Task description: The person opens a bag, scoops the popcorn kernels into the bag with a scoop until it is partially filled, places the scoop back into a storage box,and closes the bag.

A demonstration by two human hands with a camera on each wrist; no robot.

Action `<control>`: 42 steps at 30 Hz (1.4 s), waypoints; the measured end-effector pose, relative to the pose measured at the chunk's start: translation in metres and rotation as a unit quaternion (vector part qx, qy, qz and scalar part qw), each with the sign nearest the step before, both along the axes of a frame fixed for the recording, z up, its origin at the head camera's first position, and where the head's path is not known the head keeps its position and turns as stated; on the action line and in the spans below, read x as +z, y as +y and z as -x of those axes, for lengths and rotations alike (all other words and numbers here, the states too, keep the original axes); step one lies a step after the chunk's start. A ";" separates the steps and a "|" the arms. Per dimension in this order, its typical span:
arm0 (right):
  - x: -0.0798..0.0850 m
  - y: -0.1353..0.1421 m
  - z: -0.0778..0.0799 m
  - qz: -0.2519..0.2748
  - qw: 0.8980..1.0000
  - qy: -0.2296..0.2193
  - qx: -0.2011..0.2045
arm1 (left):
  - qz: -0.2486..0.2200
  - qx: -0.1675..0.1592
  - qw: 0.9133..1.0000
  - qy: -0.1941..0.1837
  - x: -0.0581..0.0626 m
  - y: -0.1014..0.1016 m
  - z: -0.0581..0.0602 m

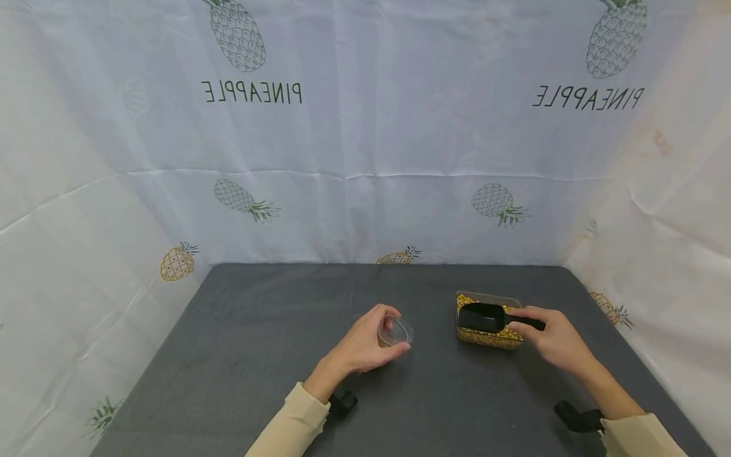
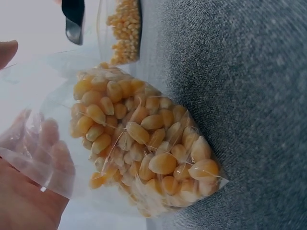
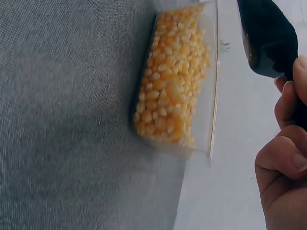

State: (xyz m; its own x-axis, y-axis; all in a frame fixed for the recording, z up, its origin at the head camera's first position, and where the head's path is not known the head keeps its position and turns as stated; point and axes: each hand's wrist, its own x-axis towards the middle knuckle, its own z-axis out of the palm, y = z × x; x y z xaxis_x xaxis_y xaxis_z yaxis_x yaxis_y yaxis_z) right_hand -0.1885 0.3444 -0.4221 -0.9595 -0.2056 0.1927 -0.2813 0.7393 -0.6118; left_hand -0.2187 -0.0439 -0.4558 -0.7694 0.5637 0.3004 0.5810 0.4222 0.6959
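Note:
My left hand [image 1: 360, 346] holds a clear plastic bag [image 1: 401, 331] at its mouth, thumb and fingers spread around the opening. Yellow corn kernels [image 2: 148, 139] fill the lower part of the bag, which stands at the grey tabletop in the left wrist view. To the right, my right hand [image 1: 556, 336] grips the handle of a black scoop [image 1: 481, 317]. The scoop is above a clear rectangular container [image 3: 213, 96] of corn kernels [image 3: 168, 76], higher than its rim in the right wrist view. What lies in the scoop's bowl is hidden there.
A dark grey cloth covers the table [image 1: 228, 355]. White curtains [image 1: 365, 127] printed with pineapples rise at the back and both sides. Black wrist mounts [image 1: 342, 404] sit under both forearms, close over the table.

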 end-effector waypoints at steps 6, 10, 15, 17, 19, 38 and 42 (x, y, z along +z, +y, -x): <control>-0.002 0.009 0.000 -0.009 1.000 0.010 -0.003 | -0.010 0.013 1.000 0.019 0.002 -0.001 0.000; -0.004 0.016 0.001 -0.021 1.000 0.013 -0.007 | -0.021 0.020 0.999 0.025 0.005 -0.002 0.001; -0.005 0.025 0.002 -0.045 0.999 0.008 -0.013 | -0.036 0.031 0.999 0.026 0.009 -0.004 0.001; -0.005 0.028 0.003 -0.053 0.998 0.005 -0.014 | -0.040 0.033 0.998 0.024 0.011 -0.005 0.001; -0.005 0.031 0.004 -0.061 0.998 0.005 -0.015 | -0.039 0.034 0.998 0.023 0.012 -0.005 0.001; -0.003 0.043 0.008 -0.100 0.995 0.003 -0.017 | -0.015 0.029 0.999 0.004 0.001 -0.004 0.004; -0.001 0.043 0.009 -0.103 0.995 0.001 -0.018 | -0.013 0.029 0.999 0.001 0.001 -0.004 0.004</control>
State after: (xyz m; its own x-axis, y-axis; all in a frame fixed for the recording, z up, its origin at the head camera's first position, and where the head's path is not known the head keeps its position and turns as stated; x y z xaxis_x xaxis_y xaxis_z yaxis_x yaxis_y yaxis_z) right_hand -0.1972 0.3878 -0.4233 -0.9663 -0.2072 0.1528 -0.2545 0.8584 -0.4455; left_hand -0.2228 -0.0477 -0.4548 -0.8000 0.5096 0.3168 0.5578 0.4368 0.7058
